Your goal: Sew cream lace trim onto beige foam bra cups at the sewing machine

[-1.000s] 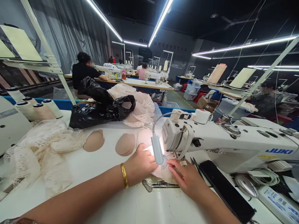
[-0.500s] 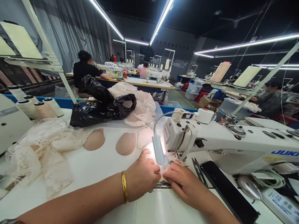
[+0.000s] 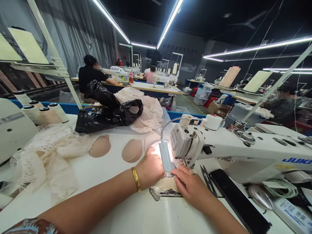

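Note:
My left hand (image 3: 151,169), with a gold bracelet at the wrist, is curled beside the lamp head, over pale fabric lit brightly by it. What its fingers grip is hidden. My right hand (image 3: 186,182) lies to the right of the lamp (image 3: 165,156), its index finger reaching to the lamp's lower end near the metal plate. Its fingers are partly bent, and whether they pinch fabric is unclear. Behind the hands stands the white sewing machine (image 3: 243,143). Beige cup pieces (image 3: 132,150) lie left of my left hand, with another beige piece (image 3: 99,146) farther left.
Lace fabric (image 3: 52,156) spreads over the left of the table. A black plastic bag (image 3: 97,120) sits at the back. Scissors (image 3: 208,179), a black phone (image 3: 239,200) and a mouse (image 3: 261,197) lie on the right. People sit at machines beyond.
My left hand has moved up and slightly away from the table's front edge, uncovering the taped patch at the machine bed. My right hand has shifted a little, its index finger now extended toward the lamp.

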A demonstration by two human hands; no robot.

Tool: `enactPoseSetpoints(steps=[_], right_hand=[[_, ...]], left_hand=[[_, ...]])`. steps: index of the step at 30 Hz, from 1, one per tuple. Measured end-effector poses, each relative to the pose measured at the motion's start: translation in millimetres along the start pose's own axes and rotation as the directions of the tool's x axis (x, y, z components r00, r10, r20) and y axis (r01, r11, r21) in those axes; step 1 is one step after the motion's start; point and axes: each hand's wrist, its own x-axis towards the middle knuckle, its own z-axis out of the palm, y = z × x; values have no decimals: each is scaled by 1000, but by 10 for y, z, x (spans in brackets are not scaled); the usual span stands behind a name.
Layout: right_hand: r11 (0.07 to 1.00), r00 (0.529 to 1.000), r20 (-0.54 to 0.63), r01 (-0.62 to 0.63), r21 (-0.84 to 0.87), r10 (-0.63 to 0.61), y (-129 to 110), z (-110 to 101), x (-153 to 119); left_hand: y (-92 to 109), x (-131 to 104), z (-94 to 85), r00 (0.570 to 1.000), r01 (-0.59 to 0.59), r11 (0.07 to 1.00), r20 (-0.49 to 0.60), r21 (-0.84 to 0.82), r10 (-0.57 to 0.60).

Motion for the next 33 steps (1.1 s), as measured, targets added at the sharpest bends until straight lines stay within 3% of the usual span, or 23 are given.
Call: enactPoseSetpoints(steps=[3, 6, 8, 12, 16, 18, 20, 23, 26, 33], right_hand=[[1000, 1000, -7, -3, -11, 3, 13, 2, -8], [1000, 1000, -11, -3, -24, 3, 24, 5, -14], [1000, 1000, -16, -2, -29, 1, 29, 10, -13], [1000, 999, -40, 4, -8, -4, 38, 20, -5], [1000, 998, -69, 10, -3, -10, 43, 7, 2], [1000, 998, -68, 14, 1, -14, 36, -11, 9], [1000, 998, -64, 16, 0, -16, 25, -29, 17], [1000, 998, -60, 11, -3, -11, 12, -47, 25], [1000, 999, -54, 2, -5, -2, 5, -52, 18], [1000, 999, -39, -6, 11, 7, 11, -38, 2]], left_hand=[[-142, 1, -33, 991, 129, 991, -43, -34, -130], [-366, -33, -65, 915, 385, 923, -138, 18, -379], [-490, -63, -66, 893, 439, 897, -132, 43, -431], [-531, -116, -51, 969, 238, 971, 55, 16, -239], [-347, -113, -110, 983, 100, 992, 162, -83, -85], [-215, -80, -143, 990, 81, 978, 128, -190, -57], [-87, -33, -157, 997, 73, 961, 19, -267, -70], [39, 29, -157, 992, 14, 964, -114, -266, -46], [73, 45, -162, 993, -20, 970, -119, -241, -9], [99, 24, -145, 994, 83, 981, -60, -175, -95]])
